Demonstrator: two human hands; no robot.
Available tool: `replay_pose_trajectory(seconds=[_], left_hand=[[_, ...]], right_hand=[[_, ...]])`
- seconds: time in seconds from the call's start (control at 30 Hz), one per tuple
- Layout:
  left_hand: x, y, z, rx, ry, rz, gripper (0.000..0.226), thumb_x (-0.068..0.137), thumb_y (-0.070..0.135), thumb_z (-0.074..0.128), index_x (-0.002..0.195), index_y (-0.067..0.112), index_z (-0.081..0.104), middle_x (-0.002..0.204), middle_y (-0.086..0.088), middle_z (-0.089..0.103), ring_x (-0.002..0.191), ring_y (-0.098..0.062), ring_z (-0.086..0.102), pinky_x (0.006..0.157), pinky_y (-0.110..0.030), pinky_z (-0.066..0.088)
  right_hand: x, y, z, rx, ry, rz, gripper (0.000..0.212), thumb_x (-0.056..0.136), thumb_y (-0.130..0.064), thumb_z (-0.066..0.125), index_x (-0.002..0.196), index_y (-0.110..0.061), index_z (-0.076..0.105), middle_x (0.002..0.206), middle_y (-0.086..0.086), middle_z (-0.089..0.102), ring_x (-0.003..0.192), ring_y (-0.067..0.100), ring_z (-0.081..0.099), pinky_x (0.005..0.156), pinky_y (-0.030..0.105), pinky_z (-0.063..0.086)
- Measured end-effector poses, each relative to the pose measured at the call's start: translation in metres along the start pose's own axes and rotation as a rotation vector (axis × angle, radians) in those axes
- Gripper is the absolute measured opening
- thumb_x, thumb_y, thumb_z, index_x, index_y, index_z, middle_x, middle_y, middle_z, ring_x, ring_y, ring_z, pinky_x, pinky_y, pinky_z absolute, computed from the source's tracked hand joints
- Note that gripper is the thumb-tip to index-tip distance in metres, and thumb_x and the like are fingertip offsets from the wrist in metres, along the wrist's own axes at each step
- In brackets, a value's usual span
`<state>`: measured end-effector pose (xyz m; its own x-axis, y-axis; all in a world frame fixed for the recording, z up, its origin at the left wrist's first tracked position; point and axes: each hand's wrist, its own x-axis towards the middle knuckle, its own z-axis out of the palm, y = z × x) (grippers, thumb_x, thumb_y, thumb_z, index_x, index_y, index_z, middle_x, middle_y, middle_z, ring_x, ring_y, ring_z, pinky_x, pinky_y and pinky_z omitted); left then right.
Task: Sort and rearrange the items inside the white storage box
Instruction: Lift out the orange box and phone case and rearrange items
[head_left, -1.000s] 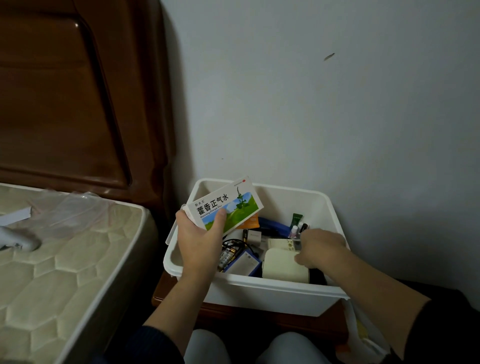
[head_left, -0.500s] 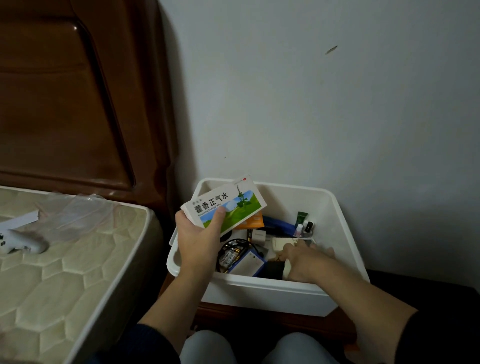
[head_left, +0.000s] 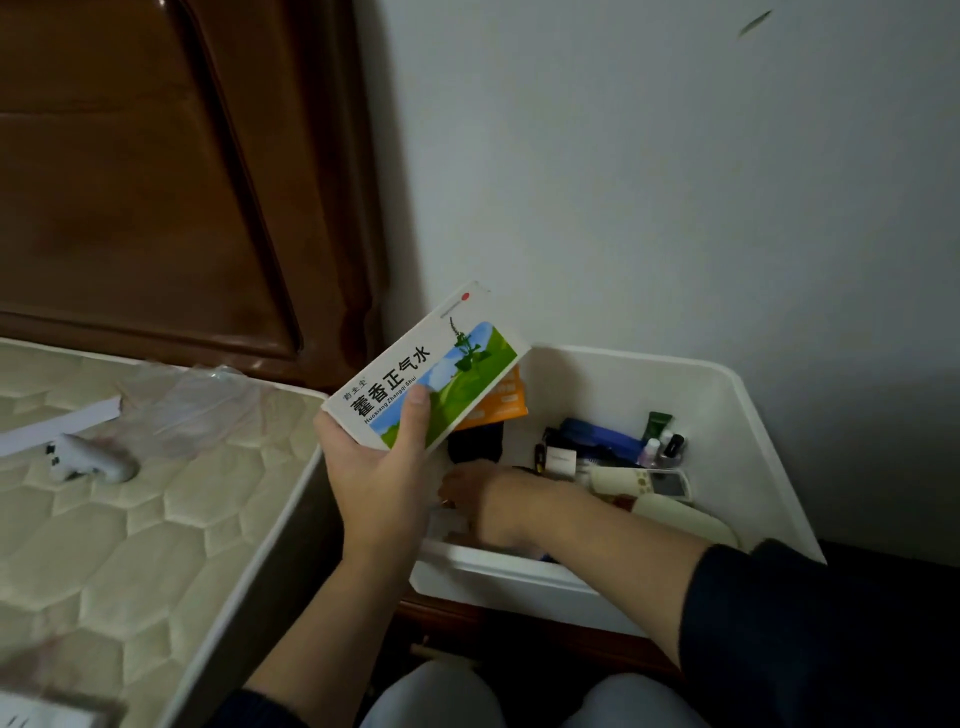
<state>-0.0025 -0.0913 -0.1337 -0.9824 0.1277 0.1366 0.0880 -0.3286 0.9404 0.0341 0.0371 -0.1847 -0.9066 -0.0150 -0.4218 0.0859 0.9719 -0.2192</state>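
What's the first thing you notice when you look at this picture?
The bright medicine carton, white with a green and blue picture, held up by the left hand over the left end of the white storage box. Next, the right hand reaching across into the box's left side, with small bottles crowded at the back right.

Smooth white plastic box (head_left: 748, 415), slightly glossy. Printed cardboard carton (head_left: 426, 371), matt with light sheen. Dark varnished wood headboard (head_left: 156, 182), shiny. Quilted cloth mattress (head_left: 130, 530), soft and matt. Thin clear plastic bag (head_left: 192, 400), crinkled. Matt painted wall (head_left: 649, 182). Dark cloth sleeve (head_left: 810, 639).
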Motion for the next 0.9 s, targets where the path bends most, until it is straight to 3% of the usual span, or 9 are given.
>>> replay_pose_trajectory(seconds=[0.07, 0.17, 0.27, 0.4, 0.53, 0.63, 0.73, 0.9], left_hand=[[0.001, -0.001, -0.002, -0.016, -0.009, -0.002, 0.045, 0.087, 0.033, 0.085, 0.12, 0.031, 0.055, 0.117, 0.011, 0.076, 0.11, -0.01, 0.074, 0.081, -0.019, 0.061], [0.0, 0.0, -0.002, -0.003, -0.042, 0.004, 0.046, 0.085, 0.035, 0.085, 0.119, 0.031, 0.055, 0.117, 0.011, 0.076, 0.109, -0.009, 0.074, 0.081, -0.019, 0.061], [0.0, 0.0, 0.0, 0.02, -0.07, -0.005, 0.047, 0.085, 0.034, 0.085, 0.12, 0.029, 0.054, 0.115, 0.015, 0.076, 0.107, -0.007, 0.075, 0.079, -0.018, 0.06], [0.0, 0.0, 0.002, 0.042, -0.083, -0.005, 0.045, 0.087, 0.029, 0.084, 0.12, 0.026, 0.053, 0.111, 0.018, 0.075, 0.106, -0.004, 0.074, 0.079, -0.016, 0.06], [0.001, -0.002, 0.001, 0.074, -0.085, -0.009, 0.045, 0.087, 0.031, 0.084, 0.12, 0.027, 0.054, 0.113, 0.02, 0.074, 0.105, -0.002, 0.074, 0.078, -0.015, 0.059], [0.0, -0.006, 0.003, 0.094, -0.078, -0.023, 0.045, 0.086, 0.033, 0.085, 0.118, 0.029, 0.054, 0.112, 0.021, 0.074, 0.105, -0.002, 0.073, 0.078, -0.015, 0.059], [-0.006, 0.003, 0.001, 0.079, -0.095, -0.016, 0.045, 0.085, 0.035, 0.086, 0.117, 0.029, 0.054, 0.111, 0.02, 0.074, 0.105, -0.001, 0.073, 0.077, -0.015, 0.059], [-0.003, 0.003, 0.002, 0.074, -0.09, -0.036, 0.049, 0.082, 0.041, 0.086, 0.118, 0.031, 0.054, 0.113, 0.018, 0.074, 0.107, -0.002, 0.073, 0.077, -0.016, 0.06]], right_hand=[[0.025, -0.006, 0.006, -0.076, -0.081, 0.059, 0.059, 0.102, -0.046, 0.058, 0.15, -0.013, 0.048, 0.151, 0.015, 0.047, 0.133, 0.038, 0.047, 0.108, 0.051, 0.045], [0.054, -0.012, 0.018, -0.126, -0.144, 0.062, 0.05, 0.104, -0.028, 0.06, 0.149, -0.007, 0.049, 0.155, 0.019, 0.047, 0.14, 0.039, 0.046, 0.114, 0.051, 0.041], [0.056, -0.006, 0.021, -0.097, -0.217, 0.03, 0.045, 0.11, -0.036, 0.047, 0.152, -0.019, 0.049, 0.157, 0.011, 0.047, 0.138, 0.033, 0.048, 0.112, 0.045, 0.042], [0.042, 0.0, 0.012, -0.13, -0.288, -0.002, 0.046, 0.106, -0.044, 0.05, 0.149, -0.03, 0.047, 0.152, 0.01, 0.05, 0.133, 0.036, 0.05, 0.11, 0.049, 0.045], [0.033, 0.003, 0.004, -0.154, -0.431, 0.111, 0.051, 0.102, -0.05, 0.053, 0.147, -0.027, 0.046, 0.143, 0.01, 0.055, 0.118, 0.034, 0.057, 0.089, 0.041, 0.049], [0.017, 0.013, 0.0, -0.092, -0.414, 0.157, 0.051, 0.099, -0.05, 0.06, 0.141, -0.024, 0.048, 0.139, 0.008, 0.055, 0.105, 0.029, 0.053, 0.085, 0.04, 0.046], [-0.006, 0.013, -0.005, -0.037, -0.328, 0.193, 0.046, 0.095, -0.048, 0.066, 0.132, -0.025, 0.053, 0.135, 0.005, 0.058, 0.106, 0.026, 0.056, 0.085, 0.037, 0.049], [-0.015, 0.018, -0.014, 0.025, -0.302, 0.079, 0.035, 0.093, -0.035, 0.073, 0.124, -0.027, 0.059, 0.123, 0.0, 0.064, 0.105, 0.025, 0.064, 0.087, 0.038, 0.056]])
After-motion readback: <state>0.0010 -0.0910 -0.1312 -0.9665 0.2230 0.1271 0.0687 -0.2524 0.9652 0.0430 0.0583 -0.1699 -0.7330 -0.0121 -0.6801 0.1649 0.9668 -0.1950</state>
